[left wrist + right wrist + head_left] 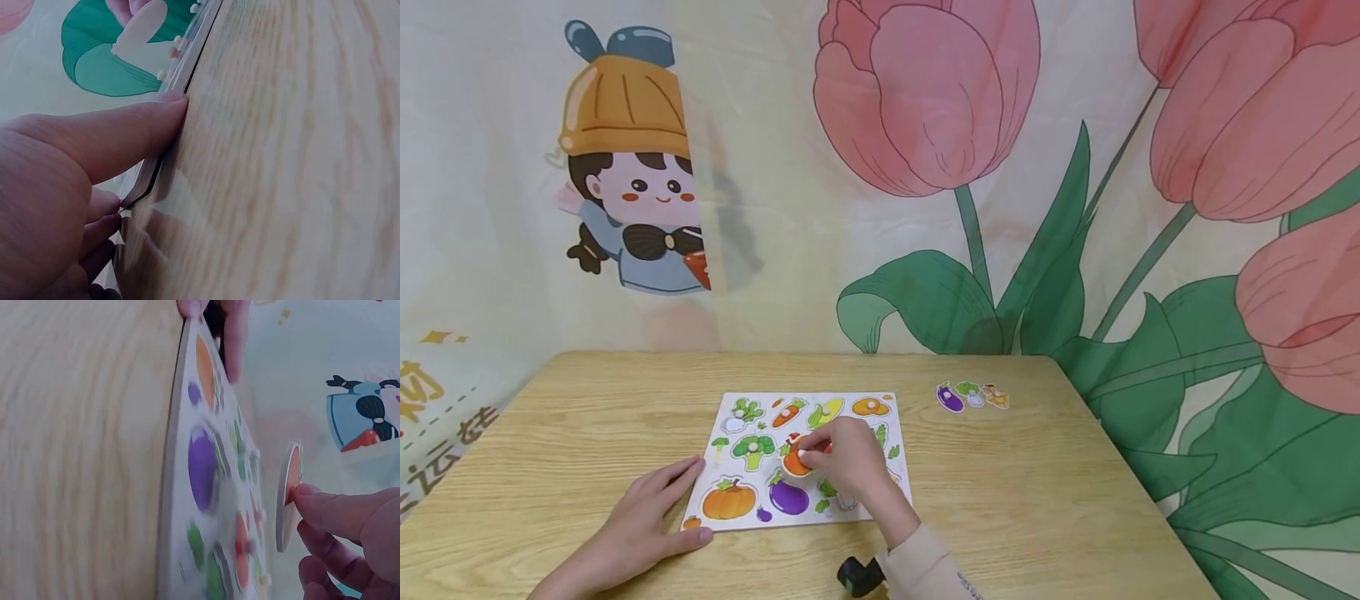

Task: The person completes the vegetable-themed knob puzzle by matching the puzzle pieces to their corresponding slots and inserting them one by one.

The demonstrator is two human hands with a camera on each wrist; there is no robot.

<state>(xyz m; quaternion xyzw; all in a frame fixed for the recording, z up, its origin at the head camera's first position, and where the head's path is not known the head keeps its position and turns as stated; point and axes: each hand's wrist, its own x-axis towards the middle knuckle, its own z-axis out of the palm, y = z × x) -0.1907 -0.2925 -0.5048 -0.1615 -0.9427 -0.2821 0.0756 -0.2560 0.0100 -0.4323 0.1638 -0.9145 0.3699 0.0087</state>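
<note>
Only the right wrist view shows the tomato piece lifted clear of the board.

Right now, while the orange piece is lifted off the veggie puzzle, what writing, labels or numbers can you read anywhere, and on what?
Backdrop cloth, lower left: large yellow Chinese characters, cut off by the frame edge; one looks like "运", the rest cannot be read.
Cuff of the right sleeve: a short line of tiny dark print, too small to read.
Puzzle board and its vegetable pieces: pictures only, no words or numbers.
Wrist views: no text.
</note>
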